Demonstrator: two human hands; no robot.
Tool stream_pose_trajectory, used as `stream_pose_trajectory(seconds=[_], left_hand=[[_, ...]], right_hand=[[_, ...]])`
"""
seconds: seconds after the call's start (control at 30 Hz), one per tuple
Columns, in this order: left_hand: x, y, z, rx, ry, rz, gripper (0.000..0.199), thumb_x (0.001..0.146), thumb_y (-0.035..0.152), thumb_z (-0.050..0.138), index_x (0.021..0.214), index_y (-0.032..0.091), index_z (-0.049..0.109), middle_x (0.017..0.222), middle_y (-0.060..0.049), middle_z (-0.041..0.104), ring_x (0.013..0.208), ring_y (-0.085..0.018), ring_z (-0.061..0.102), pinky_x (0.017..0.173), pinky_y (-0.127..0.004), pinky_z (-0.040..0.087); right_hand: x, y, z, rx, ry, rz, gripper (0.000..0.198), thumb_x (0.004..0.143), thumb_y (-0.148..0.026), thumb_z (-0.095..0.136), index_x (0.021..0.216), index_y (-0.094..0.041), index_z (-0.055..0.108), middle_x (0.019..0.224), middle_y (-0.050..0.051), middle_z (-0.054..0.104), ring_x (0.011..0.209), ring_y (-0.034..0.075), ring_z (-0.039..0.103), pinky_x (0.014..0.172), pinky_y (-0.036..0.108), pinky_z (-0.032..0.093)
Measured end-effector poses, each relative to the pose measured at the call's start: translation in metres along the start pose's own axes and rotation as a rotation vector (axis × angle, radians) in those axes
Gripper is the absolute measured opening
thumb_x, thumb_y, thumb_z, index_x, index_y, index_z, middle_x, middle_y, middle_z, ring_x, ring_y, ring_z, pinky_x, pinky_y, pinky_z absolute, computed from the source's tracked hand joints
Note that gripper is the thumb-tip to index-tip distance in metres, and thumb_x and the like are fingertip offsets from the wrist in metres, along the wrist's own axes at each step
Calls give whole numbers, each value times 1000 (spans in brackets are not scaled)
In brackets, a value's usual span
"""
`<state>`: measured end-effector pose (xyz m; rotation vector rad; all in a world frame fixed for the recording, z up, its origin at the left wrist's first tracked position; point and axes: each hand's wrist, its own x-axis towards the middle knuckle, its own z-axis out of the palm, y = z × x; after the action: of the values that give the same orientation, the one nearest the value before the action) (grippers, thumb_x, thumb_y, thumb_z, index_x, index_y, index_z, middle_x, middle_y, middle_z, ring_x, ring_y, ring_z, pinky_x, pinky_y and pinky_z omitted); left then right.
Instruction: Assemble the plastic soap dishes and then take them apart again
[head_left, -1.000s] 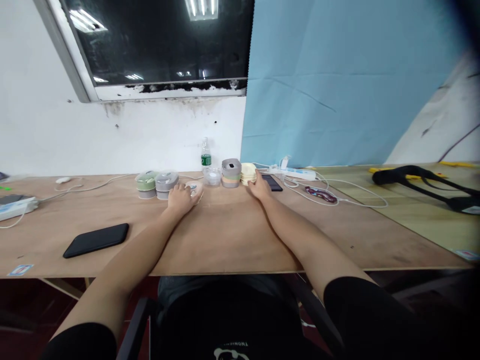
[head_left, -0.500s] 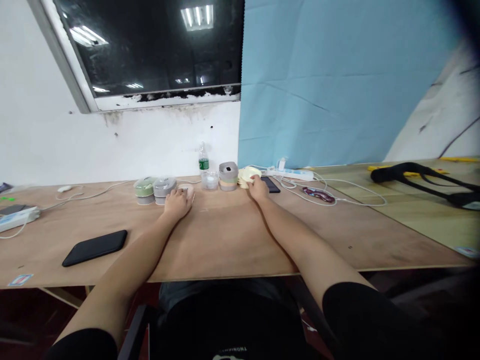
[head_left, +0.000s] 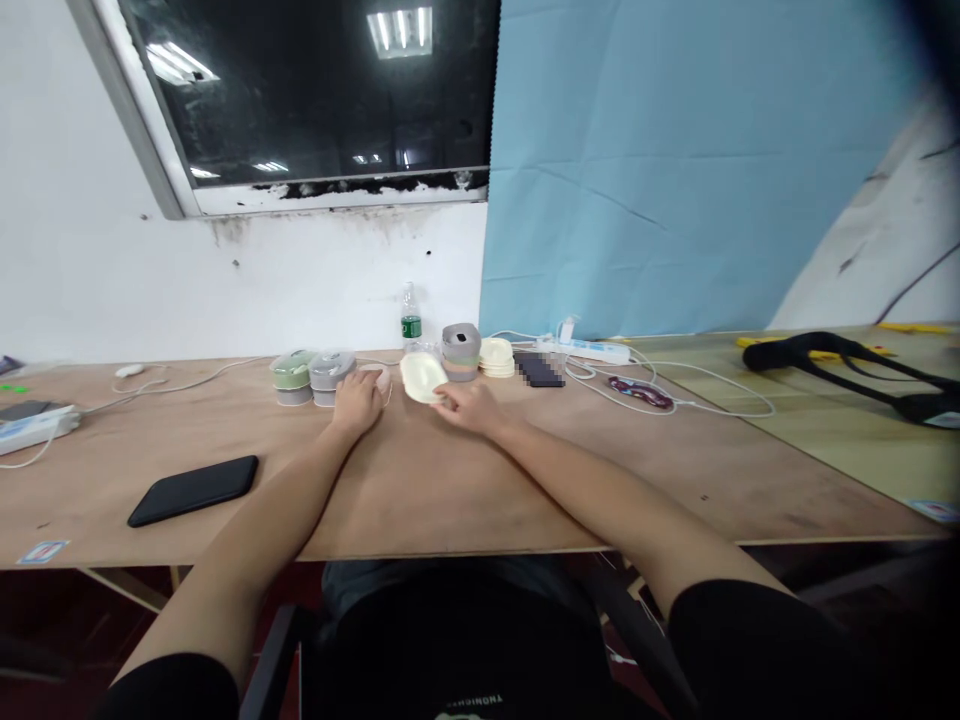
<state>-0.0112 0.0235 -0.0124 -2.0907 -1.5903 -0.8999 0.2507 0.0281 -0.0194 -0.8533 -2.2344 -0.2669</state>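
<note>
My right hand [head_left: 472,408] pinches the near right edge of a cream-coloured oval lid [head_left: 422,376], tilted up off the table. My left hand [head_left: 358,402] is closed over the side of a pale pink container [head_left: 384,382], mostly hidden by the fingers. Just left of that hand stands a grey container with a clear cover [head_left: 331,376], and beside it a green one [head_left: 292,376]. Behind the held lid are clear plastic pieces, largely covered. A stack of grey and coloured tubs [head_left: 460,352] stands right of the lid, then a pile of cream lids [head_left: 496,358].
A bottle with a green label [head_left: 410,318] stands by the wall. Dark phones lie at the back [head_left: 541,369] and front left [head_left: 193,490]. Power strips [head_left: 596,350], white cables and a maroon patterned object [head_left: 640,392] occupy the right. A black frame [head_left: 847,370] lies farther right.
My right hand has moved left from the pile of cream lids, bringing one lid in front of the clear pieces. My left hand stays at the pink container.
</note>
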Motion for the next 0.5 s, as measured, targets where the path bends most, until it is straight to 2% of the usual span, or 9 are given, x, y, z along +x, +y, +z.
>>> stream_pose_trajectory(seconds=[0.07, 0.13, 0.23, 0.3, 0.37, 0.5], left_hand=[[1, -1, -1, -143, 108, 12, 38, 87, 15, 37, 116, 17, 61, 113, -9, 65, 105, -26, 56, 91, -41, 43], [1, -2, -2, -243, 162, 31, 34, 88, 17, 36, 110, 18, 63, 107, -8, 67, 100, -23, 58, 91, -38, 44], [-2, 2, -4, -284, 81, 112, 29, 89, 26, 41, 102, 19, 66, 100, -7, 69, 98, -22, 59, 90, -37, 46], [-3, 8, -7, -286, -39, 193, 29, 89, 31, 43, 100, 18, 67, 99, -7, 70, 99, -23, 60, 93, -39, 45], [-4, 16, -10, -294, -157, 275, 34, 88, 40, 47, 104, 18, 67, 109, -8, 68, 106, -24, 59, 99, -41, 42], [-7, 32, -15, -311, -363, 371, 53, 81, 58, 53, 115, 19, 65, 136, -11, 53, 124, -28, 50, 108, -43, 34]], right_hand=[[1, -16, 5, 37, -92, -92, 30, 84, -46, 60, 98, -20, 68, 71, 3, 69, 64, 15, 60, 62, 24, 40], [2, -25, 8, 83, -197, -163, 31, 80, -50, 64, 89, -21, 70, 67, 2, 68, 61, 15, 58, 59, 24, 39], [3, -25, 9, 145, -238, -137, 33, 84, -51, 59, 77, -21, 69, 64, 2, 65, 60, 15, 57, 60, 25, 39], [4, -17, 8, 145, -143, -24, 32, 88, -48, 54, 78, -21, 69, 64, 1, 64, 62, 14, 57, 62, 25, 40], [5, -3, 6, 119, -25, 94, 30, 91, -44, 50, 91, -20, 68, 70, 2, 65, 66, 15, 58, 65, 26, 42], [7, 32, 5, 40, 172, 248, 36, 89, -33, 49, 119, -14, 56, 107, 12, 63, 97, 22, 59, 81, 32, 48]])
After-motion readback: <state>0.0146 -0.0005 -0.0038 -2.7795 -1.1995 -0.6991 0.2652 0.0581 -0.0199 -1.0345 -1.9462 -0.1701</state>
